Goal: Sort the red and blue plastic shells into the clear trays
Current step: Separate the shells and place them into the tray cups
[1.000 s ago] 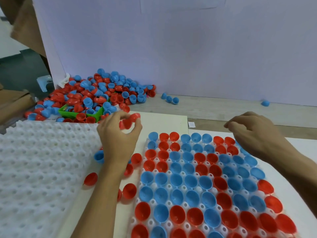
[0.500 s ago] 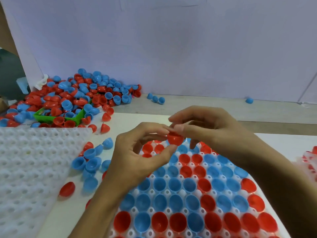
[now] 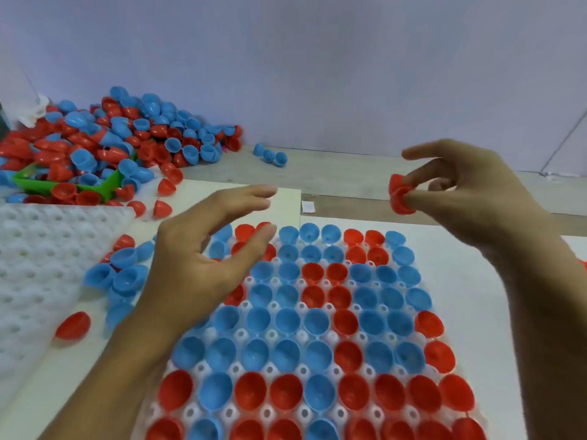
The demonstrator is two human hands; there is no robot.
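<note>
- Pinching a red shell (image 3: pixel 401 194) in its fingers (image 3: pixel 422 195), the right hand (image 3: pixel 467 198) hovers above the far edge of the filled clear tray (image 3: pixel 317 369).
- The left hand (image 3: pixel 203 268), fingers relaxed and holding nothing, hangs over the tray's left side.
- Loose shells (image 3: pixel 120 144) lie heaped on the tabletop (image 3: pixel 333 173), far left.

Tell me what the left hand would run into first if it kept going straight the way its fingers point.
Judging loosely, since depth is unclear: the left hand points up and right, over the filled tray's far rows toward bare table; nothing obviously blocks it.
</note>
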